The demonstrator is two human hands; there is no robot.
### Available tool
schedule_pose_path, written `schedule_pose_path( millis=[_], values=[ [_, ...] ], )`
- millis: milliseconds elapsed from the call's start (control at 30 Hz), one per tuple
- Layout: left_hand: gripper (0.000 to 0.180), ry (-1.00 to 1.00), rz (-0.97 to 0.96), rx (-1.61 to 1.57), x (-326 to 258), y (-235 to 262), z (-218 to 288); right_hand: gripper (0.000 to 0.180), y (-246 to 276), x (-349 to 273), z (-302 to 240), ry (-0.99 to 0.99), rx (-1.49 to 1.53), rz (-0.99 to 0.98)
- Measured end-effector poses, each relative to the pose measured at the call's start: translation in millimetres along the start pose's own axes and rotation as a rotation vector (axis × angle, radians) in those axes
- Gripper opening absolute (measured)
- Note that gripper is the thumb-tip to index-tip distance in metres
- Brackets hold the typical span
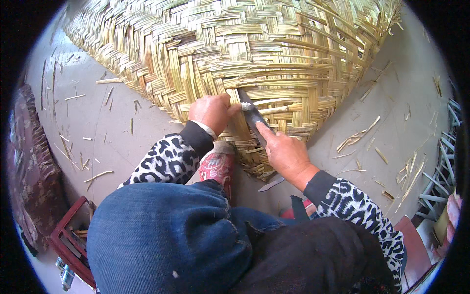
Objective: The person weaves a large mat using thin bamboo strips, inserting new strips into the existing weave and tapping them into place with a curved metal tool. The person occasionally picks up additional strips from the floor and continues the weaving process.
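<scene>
A large woven straw mat [230,54] spreads across the far side, its near corner narrowing toward me. My left hand [213,112] is closed at the weave near that corner, its thumb toward the right hand; what its fingers grip is hidden. A small white bit [246,106] shows by the thumb tip. Just to the right, my right hand [289,154] is closed round a dark flat blade [252,116], its index finger laid along it. The blade's far end meets the strips beside my left hand. Loose strip ends stick up at the mat's upper right.
Straw scraps [358,134] lie scattered over the grey floor on both sides. A pointed metal piece [271,184] shows below my right hand. My patterned red shoe [218,166] stands beside the mat's corner. A dark red frame [71,240] is at lower left, a bluish-grey rack [438,176] at right.
</scene>
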State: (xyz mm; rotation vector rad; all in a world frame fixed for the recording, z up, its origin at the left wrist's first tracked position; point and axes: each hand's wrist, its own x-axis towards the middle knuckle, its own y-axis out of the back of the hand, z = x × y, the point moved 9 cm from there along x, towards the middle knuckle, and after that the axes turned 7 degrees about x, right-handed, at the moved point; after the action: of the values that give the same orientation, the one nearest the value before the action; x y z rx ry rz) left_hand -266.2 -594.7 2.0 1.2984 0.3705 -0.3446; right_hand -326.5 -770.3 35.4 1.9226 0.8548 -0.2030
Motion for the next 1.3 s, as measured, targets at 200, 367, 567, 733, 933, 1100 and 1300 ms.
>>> schedule_pose_path(
  millis=[200,367,567,733,933,1100,1300],
  values=[
    [0.041,-0.047,0.070,-0.065,-3.2,-7.4,-1.0,0.050,11.0,-12.2,-7.2,-0.022,0.013,-0.038],
    [0.042,-0.053,0.084,-0.034,-0.1,-14.9,-2.4,0.057,37.4,-60.1,2.0,-0.091,-0.091,-0.266],
    [0.039,-0.101,0.136,-0.019,4.3,-16.3,-1.7,0.058,97.5,-103.2,21.5,-0.042,-0.207,-0.346],
    [0.041,0.055,-0.003,-0.730,1.5,-18.9,-34.5,0.057,124.8,-124.3,32.4,0.097,-0.385,-0.299],
    [0.024,-0.381,0.117,-0.082,-69.8,2.1,-35.8,0.047,85.4,-62.8,20.2,0.366,-0.526,-0.239],
    [0.016,-0.304,-0.061,0.063,-85.3,-22.2,-64.8,0.042,56.6,-9.0,-3.1,0.529,-0.552,-0.289],
    [0.012,-0.265,-0.032,0.129,-78.4,-6.7,-99.5,0.044,53.6,48.3,-27.6,0.665,-0.558,-0.170]
  ],
)
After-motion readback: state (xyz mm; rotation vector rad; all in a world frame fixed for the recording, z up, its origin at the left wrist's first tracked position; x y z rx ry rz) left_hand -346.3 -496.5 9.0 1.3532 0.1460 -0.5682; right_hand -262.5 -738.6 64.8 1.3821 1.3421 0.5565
